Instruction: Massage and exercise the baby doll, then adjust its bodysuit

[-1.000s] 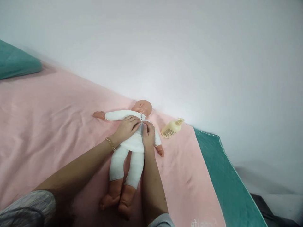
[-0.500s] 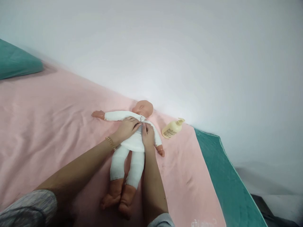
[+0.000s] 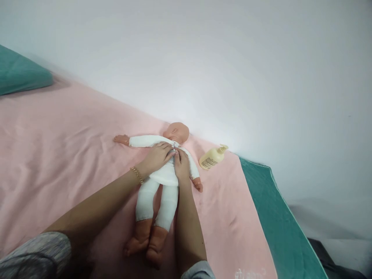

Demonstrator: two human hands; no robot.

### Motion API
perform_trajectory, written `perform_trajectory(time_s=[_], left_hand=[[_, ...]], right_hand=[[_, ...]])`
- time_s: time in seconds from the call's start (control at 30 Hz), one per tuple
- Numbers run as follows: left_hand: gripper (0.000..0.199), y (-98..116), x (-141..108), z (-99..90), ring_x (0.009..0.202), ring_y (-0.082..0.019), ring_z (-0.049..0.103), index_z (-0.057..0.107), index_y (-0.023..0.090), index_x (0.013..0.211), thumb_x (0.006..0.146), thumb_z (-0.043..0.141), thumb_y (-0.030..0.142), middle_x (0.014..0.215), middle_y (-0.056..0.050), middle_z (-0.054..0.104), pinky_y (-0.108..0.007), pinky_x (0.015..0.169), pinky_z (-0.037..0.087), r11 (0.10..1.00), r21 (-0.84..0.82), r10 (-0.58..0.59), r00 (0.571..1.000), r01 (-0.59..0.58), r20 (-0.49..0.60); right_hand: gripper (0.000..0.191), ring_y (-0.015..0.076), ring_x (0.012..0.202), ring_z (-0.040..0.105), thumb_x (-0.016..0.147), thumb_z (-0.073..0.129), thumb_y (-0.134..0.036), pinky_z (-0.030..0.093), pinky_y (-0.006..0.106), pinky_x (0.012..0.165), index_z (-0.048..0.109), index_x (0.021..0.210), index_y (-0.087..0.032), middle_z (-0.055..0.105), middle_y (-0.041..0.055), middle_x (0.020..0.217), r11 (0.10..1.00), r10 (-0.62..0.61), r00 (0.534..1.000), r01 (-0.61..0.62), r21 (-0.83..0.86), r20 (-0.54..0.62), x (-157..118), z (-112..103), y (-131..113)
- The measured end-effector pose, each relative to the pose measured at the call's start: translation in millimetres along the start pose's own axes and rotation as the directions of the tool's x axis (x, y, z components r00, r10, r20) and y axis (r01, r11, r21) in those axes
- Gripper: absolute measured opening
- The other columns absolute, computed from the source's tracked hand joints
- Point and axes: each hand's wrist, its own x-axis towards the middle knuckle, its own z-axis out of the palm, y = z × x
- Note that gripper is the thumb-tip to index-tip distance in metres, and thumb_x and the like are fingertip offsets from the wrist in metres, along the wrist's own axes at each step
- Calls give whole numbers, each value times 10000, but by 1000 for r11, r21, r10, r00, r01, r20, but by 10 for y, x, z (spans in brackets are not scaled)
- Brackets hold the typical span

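A baby doll [image 3: 164, 178] in white cloth lies stretched out, with its head turned aside and its arms spread. My left hand [image 3: 157, 156] rests flat on its upper torso, thumb out toward the right. Beside it, my right hand [image 3: 181, 162] lies on the same part of the torso, fingers pointing toward the doll's neck. The two thumbs nearly meet; whether they touch I cannot tell. Neither hand is wrapped round anything. A small dark string shows at the doll's neckline, just above my fingers.
A pale yellow pump bottle [image 3: 212, 158] leans to the right of the doll. Underneath is a pink sheet [image 3: 72, 147], with teal fabric [image 3: 270, 201] along the right edge. A teal pillow-like shape [image 3: 23, 73] lies at far left. A white wall [image 3: 203, 62] rises behind the doll's head.
The view has shifted very slightly. Both hands stay on the doll's upper torso with hardly any visible movement; doll and bottle lie as before.
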Motion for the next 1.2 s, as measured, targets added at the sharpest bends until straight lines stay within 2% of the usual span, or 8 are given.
perform_trajectory(time_s=[0.2,0.4,0.5,0.63,0.73,0.9,1.07,1.2], left_hand=[[449,2,6,-23,1149,-299,574,650,126,1115,1024,343,441,1169,-142,685,-477,1022,419,999,13,-37,998,36,53],[427,47,-12,-105,1232,-261,541,612,135,1217,1018,360,417,1286,-122,641,-430,1097,379,995,-98,-24,999,27,33],[476,129,-41,-301,1306,-271,479,576,138,1289,1005,373,462,1381,-123,577,-433,1131,344,993,-118,-10,999,14,40],[514,321,-115,-767,1182,-286,567,637,159,1219,993,375,539,1252,-101,657,-423,1030,428,981,-184,-19,975,61,223],[534,428,-171,-1069,934,-260,645,696,186,1125,987,363,581,1034,-67,726,-375,855,495,956,-273,33,891,104,453],[468,422,-209,-1125,1086,-276,613,712,216,1152,956,465,561,1183,-67,704,-353,943,463,905,-420,238,738,67,631],[492,373,-199,-994,1213,-307,547,695,180,1195,921,522,550,1262,-88,668,-390,1027,409,913,-385,196,683,133,703],[520,319,-205,-945,1149,-318,577,705,166,1158,870,572,578,1210,-105,680,-377,970,440,908,-376,165,668,185,726]], right_hand=[[369,252,1174,593,979,397,-351,399,412,1071,679,1140,-177,702,114,1207,998,47,998,-45,-32,52,18,-19,-49],[400,231,1278,529,986,391,-388,356,411,1132,611,1258,-195,625,104,1341,996,32,999,-33,81,13,-34,-38,-46],[383,231,1263,527,974,425,-408,381,409,1108,617,1239,-208,613,106,1332,991,0,995,13,133,-97,-80,-146,-89],[284,211,921,617,945,474,-385,481,361,844,700,931,-215,683,62,934,992,-4,971,34,122,-241,-160,-455,-182],[259,167,672,559,905,545,-373,411,301,615,725,815,-210,613,14,700,978,-22,1000,19,209,10,-237,-700,-255],[352,133,583,479,926,537,-385,348,288,590,777,738,-209,516,-11,574,970,-60,926,-34,240,373,-331,-836,-365],[332,116,563,457,893,538,-308,331,274,583,770,686,-192,497,-22,549,985,29,857,-112,131,515,-330,-741,-353],[301,108,561,452,842,528,-243,309,258,555,772,676,-183,502,-29,545,974,143,800,-218,59,583,-306,-693,-294]])
